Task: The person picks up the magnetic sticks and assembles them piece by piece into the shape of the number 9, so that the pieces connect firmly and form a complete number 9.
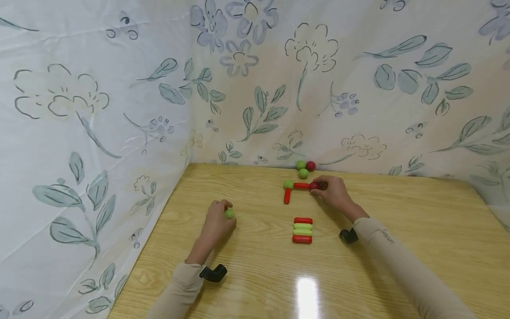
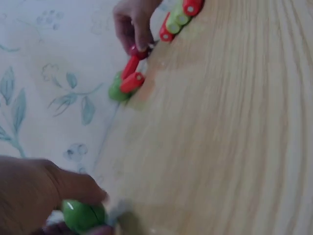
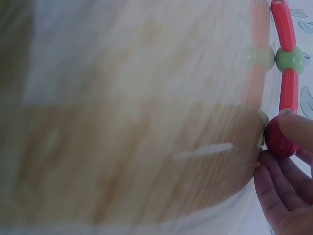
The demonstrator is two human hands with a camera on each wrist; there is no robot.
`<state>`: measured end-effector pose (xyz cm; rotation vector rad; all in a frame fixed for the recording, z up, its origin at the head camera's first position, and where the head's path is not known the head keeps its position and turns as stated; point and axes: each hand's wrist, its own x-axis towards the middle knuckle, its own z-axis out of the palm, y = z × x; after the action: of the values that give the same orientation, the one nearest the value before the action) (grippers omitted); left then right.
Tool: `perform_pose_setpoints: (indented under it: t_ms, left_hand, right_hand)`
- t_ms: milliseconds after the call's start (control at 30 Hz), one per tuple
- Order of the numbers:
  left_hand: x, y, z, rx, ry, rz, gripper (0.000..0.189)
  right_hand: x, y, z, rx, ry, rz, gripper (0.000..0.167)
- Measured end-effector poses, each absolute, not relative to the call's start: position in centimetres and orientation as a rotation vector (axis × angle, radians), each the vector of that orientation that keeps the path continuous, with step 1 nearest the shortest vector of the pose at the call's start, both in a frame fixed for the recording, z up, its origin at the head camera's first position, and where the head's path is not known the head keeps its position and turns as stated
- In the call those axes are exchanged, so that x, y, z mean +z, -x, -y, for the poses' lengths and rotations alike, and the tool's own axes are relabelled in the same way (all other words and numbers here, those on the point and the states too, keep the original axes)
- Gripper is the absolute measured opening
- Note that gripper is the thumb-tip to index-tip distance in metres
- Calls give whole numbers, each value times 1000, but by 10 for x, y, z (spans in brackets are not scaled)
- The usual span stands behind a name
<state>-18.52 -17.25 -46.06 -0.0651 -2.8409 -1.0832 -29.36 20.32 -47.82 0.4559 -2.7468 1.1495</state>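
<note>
I judge: joining red ball point(image 1: 314, 186) to stick point(image 1: 301, 185) | right hand point(image 1: 335, 193) pinches it; left hand point(image 1: 218, 223) pinches green ball point(image 1: 229, 214) | next likely needs straight, firm push

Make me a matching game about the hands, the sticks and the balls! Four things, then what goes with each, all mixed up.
Things:
1. Left hand
2. Right hand
3. Four sticks side by side
4. Three balls grouped together

Matches:
A. Two red, two yellow-green
B. Holding a green ball
C. At the back, by the flowery cloth
D. Holding a red ball

Pairs: 1-B, 2-D, 3-A, 4-C
</note>
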Motion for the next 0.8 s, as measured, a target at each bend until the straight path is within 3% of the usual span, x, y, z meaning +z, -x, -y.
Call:
perform_pose_setpoints:
  t_ms: [400,800]
  left_hand:
    - [-486,202,114,-1044,436,2655,29]
    - [-494,215,74,-1201,507,2595,30]
  right_hand:
    - [-482,297,-206,1165,-444,2752,32]
    - [-481,298,-207,1163,-460,2747,31]
